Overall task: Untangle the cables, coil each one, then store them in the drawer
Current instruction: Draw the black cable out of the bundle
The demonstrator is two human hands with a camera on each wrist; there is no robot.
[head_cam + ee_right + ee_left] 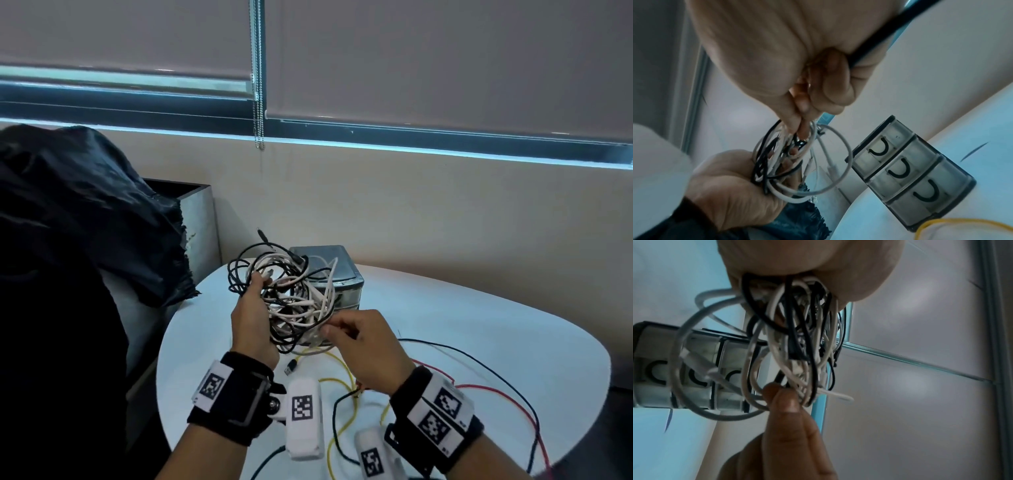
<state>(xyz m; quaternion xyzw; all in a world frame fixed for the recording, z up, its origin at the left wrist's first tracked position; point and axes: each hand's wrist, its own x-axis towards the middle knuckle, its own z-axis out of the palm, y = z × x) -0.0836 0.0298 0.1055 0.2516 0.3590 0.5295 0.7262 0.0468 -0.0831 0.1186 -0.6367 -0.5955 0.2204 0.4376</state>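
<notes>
A tangle of black and white cables [294,301] hangs above the white table [462,325], in front of a small grey three-drawer unit [337,277] whose drawers are closed. My left hand [260,284] grips the tangle from the left, fingers curled round several strands. My right hand [327,329] pinches a white strand at the tangle's lower right. In the left wrist view the tangle [797,337] dangles from the palm and the right hand's fingertips [785,402] pinch its lower loops. In the right wrist view a black cable [890,32] also runs out from the right hand's curled fingers.
Loose yellow [342,377], red [496,389] and dark [479,359] cables lie spread on the table near me, with a black USB plug [291,367]. A black bag [85,212] and a metal bin [198,219] stand to the left, beyond the table edge.
</notes>
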